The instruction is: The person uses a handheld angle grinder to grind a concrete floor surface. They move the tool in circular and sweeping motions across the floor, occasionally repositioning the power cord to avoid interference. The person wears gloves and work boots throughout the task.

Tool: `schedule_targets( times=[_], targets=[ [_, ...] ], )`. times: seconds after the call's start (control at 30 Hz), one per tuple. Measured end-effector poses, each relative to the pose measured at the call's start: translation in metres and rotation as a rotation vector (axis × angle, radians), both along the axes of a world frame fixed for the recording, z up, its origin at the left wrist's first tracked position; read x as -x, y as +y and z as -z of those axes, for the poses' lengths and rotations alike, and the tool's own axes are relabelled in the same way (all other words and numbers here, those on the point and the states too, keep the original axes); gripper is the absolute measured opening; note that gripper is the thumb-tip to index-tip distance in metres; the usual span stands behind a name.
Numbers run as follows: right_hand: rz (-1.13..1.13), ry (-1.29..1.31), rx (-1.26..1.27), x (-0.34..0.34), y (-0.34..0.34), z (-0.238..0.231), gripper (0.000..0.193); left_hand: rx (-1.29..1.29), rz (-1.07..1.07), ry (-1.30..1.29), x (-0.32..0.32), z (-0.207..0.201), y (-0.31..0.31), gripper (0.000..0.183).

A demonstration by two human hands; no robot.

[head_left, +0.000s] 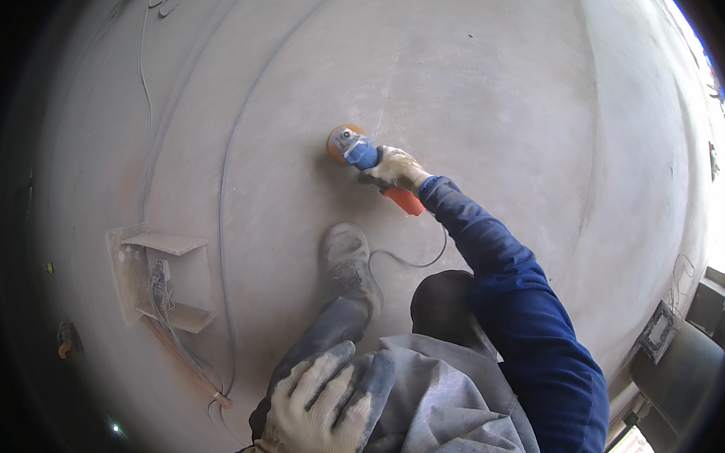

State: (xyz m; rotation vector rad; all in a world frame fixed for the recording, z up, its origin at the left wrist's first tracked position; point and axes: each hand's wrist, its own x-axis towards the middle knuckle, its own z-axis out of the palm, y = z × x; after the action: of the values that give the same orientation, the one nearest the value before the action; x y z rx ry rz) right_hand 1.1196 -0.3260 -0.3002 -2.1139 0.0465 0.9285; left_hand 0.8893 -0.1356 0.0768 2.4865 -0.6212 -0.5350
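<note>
- Nearest, left hand (317, 412) in a dusty white glove, spread flat over the left knee (368, 386), fingers open, holding nothing, only bracing.
- Best kept planted there, by the look of it: steadies the crouch while the other arm is stretched out.
- Just beyond, grey trouser legs bent, one dusty shoe (346, 263) set flat on the pale floor (493, 78).
- Thin cord (416, 260) looping on the floor between the shoe and the blue sleeve (509, 301); worth watching, since it lies close to the foot and could snag or pull the tool off line.
- Farther out, right hand (396, 169), gloved too, wrapped tight around the body of a grinder (368, 158), orange handle end sticking out behind the palm toward the sleeve.
- Grinder head and orange disc (339, 139) down against the floor, a little ahead of the shoe, near the middle of the view.
- Seemingly a one-handed hold at full reach: light even pressure and a flat disc likely give the cleanest pass; tilting risks gouging.
- Left of the shoe, a small open box (169, 277) set in the surface, loose wires (161, 293) hanging from it and trailing down; a long thin line curving past it.
- Well apart from the grinder for now, yet an edge to steer clear of.
- Far right, dark metal parts (678, 351) at the rim, too bent by the lens to tell what.
</note>
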Motion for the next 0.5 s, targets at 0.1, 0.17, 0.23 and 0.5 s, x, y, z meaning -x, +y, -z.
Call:
schedule_targets(
  times=[0.1,0.17,0.23,0.5],
  targets=[
    [0.225,-0.05,-0.136,-0.014,-0.005,0.017,0.047,-0.049,-0.104,0.026,0.01,-0.008,0.005,0.057],
    [0.444,-0.071,-0.264,-0.04,-0.038,0.029,0.042,-0.058,-0.116,0.028,0.015,-0.003,0.013,0.059],
    [0.615,-0.12,-0.205,-0.068,-0.104,0.041,0.04,-0.026,-0.094,0.021,0.016,0.011,0.019,0.06],
    [0.447,-0.039,-0.192,0.006,-0.103,0.042,0.045,-0.03,0.051,-0.065,0.009,0.003,0.011,0.079]
  ],
)
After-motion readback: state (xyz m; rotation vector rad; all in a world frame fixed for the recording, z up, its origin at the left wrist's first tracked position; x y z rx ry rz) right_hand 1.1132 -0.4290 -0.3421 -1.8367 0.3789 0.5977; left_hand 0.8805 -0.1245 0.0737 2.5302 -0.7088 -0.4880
